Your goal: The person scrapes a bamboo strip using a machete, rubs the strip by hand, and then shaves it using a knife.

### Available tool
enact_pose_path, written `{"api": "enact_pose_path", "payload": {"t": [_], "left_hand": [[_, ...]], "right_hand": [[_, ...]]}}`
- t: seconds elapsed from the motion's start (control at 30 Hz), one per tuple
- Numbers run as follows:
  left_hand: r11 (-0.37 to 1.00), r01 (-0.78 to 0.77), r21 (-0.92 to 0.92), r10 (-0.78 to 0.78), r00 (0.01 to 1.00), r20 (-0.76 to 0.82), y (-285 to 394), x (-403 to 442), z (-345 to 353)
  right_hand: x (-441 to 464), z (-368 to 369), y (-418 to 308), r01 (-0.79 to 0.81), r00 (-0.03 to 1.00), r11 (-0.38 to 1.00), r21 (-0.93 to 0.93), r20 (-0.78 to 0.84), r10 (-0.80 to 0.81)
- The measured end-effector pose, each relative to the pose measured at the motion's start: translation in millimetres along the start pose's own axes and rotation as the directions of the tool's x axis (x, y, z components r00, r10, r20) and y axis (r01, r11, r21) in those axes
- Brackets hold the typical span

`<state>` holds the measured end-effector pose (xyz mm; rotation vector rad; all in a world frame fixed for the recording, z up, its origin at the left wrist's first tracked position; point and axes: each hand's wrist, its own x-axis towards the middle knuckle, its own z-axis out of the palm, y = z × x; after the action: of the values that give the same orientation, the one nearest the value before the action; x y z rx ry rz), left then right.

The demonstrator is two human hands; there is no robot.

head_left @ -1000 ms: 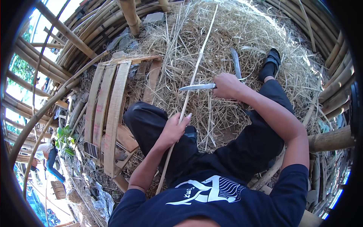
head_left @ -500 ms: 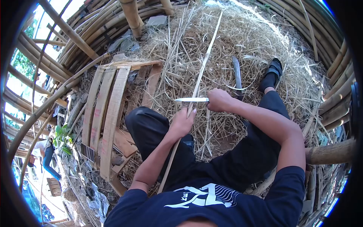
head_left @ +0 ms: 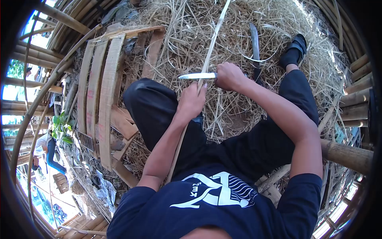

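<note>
My left hand [head_left: 191, 99] is closed around a long, narrow pale bamboo strip [head_left: 213, 42]. The strip runs from the far edge of the view, past my left fingers, down to my torso. My right hand [head_left: 230, 76] is wrapped round a knife [head_left: 195, 75], its handle mostly hidden in the fist. Its blade points left and lies across the strip just beyond my left fingers; whether it cuts in cannot be made out. Beyond my right wrist a machete [head_left: 255, 44] with a dark handle lies on the shavings, between my hand and my sandalled foot [head_left: 295, 49].
Pale shavings [head_left: 238, 16] cover the ground ahead. At left lies a broken wooden slatted crate [head_left: 107, 91]. Bamboo poles [head_left: 346, 157] stand close at right, and curved bamboo [head_left: 51, 79] rises at left. Another person [head_left: 49, 153] is at the far left, beyond the poles.
The view has tipped downward, so hands, knife and ground all appear higher in it. Both hands keep their holds, and the knife still crosses the strip at nearly the same place.
</note>
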<state>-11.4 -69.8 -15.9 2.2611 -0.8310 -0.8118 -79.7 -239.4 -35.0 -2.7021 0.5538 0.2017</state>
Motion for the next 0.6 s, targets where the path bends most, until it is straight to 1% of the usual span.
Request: {"api": "enact_pose_path", "payload": {"t": [0.03, 0.1, 0.17, 0.23, 0.3, 0.33, 0.37, 0.4, 0.43, 0.5, 0.53, 0.57, 0.6], "left_hand": [[1.0, 0.0, -0.001, 0.0, 1.0, 0.007, -0.4, -0.2, 1.6], [1.0, -0.024, 0.005, 0.024, 0.999, -0.032, -1.4, -0.5, 2.2], [1.0, -0.02, 0.022, 0.021, 0.998, -0.051, -2.8, -1.8, 2.8], [0.999, -0.016, 0.032, 0.018, 0.998, -0.065, -4.3, -3.6, 7.2], [0.994, -0.089, 0.062, 0.095, 0.99, -0.106, -5.6, -4.2, 11.2], [0.994, -0.093, 0.063, 0.099, 0.989, -0.107, -4.5, -4.5, 9.4], [0.999, -0.049, 0.015, 0.05, 0.996, -0.07, -2.4, -4.4, 5.8], [1.0, -0.001, -0.03, 0.0, 1.0, -0.028, -0.5, -5.1, 3.1], [1.0, -0.004, -0.028, 0.003, 1.0, -0.029, 1.0, -6.1, 1.9], [0.997, -0.045, -0.058, 0.042, 0.998, -0.052, 2.3, -9.0, -0.5], [0.997, -0.042, -0.058, 0.039, 0.998, -0.052, 3.8, -9.2, -2.6], [0.999, -0.014, -0.035, 0.013, 1.0, -0.022, 5.8, -8.3, -5.0], [1.0, 0.012, -0.012, -0.012, 1.0, 0.01, 6.7, -8.3, -5.3]], "right_hand": [[-0.5, 1.9, 0.5, -0.007, 1.0, 1.0, 0.013, -0.026, 0.008], [-2.0, 2.8, -0.4, -0.002, 1.0, 1.0, 0.01, -0.027, 0.003], [-3.3, 0.4, -1.0, -0.052, 0.998, 0.998, 0.043, -0.016, 0.053], [1.7, -0.1, 7.7, -0.075, 0.997, 0.997, 0.028, -0.019, 0.075], [2.8, 2.7, 11.9, -0.097, 0.995, 0.995, 0.012, -0.023, 0.097], [3.5, 4.5, 12.0, -0.093, 0.996, 0.995, 0.03, -0.009, 0.093], [4.9, 5.3, 12.6, -0.088, 0.996, 0.995, 0.048, 0.004, 0.088], [0.8, 0.3, 4.5, -0.138, 0.99, 0.988, 0.076, 0.043, 0.135], [-3.1, -1.7, 1.5, -0.139, 0.99, 0.987, 0.077, 0.04, 0.136], [-10.2, -2.2, -4.6, -0.044, 0.994, 0.997, 0.062, 0.102, 0.038], [-15.3, -0.8, -10.1, -0.023, 0.995, 1.0, 0.015, 0.098, 0.022], [-18.3, 1.5, -13.3, -0.021, 0.994, 1.0, 0.016, 0.103, 0.019], [-21.3, 3.2, -15.2, 0.03, 0.994, 0.999, 0.014, 0.102, -0.031]]}}
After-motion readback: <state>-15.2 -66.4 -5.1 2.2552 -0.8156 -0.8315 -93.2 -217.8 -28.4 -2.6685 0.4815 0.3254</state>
